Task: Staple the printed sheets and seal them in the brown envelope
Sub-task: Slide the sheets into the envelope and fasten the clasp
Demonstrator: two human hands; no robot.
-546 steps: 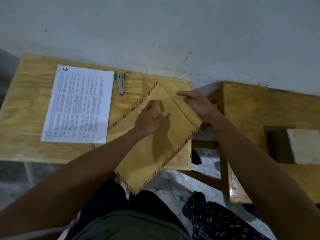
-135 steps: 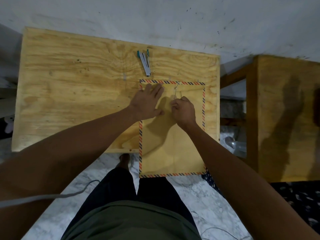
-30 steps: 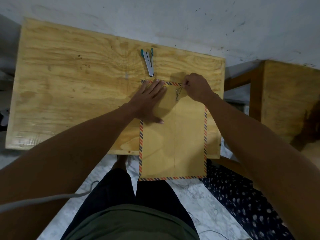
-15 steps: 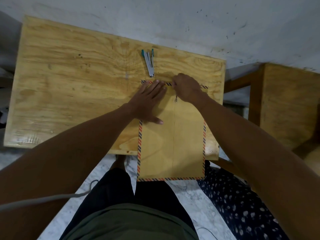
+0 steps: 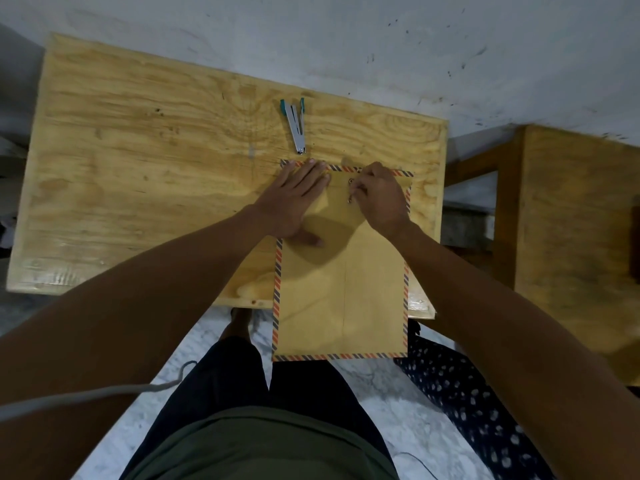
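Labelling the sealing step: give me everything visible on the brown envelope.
The brown envelope is kraft-looking paper with a red and blue striped border and a centre seam. It lies flat, back side up, its near end overhanging the wooden table. Two small metal eyelets sit near the far end. The left hand presses it flat; the right hand pinches at the eyelets.

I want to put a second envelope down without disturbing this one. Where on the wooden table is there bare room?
The widest bare stretch of the wooden table runs from its left edge to the stapler and left hand. A narrow strip lies right of the brown envelope. It is crowded at the envelope's top, where the right hand works the clasp.
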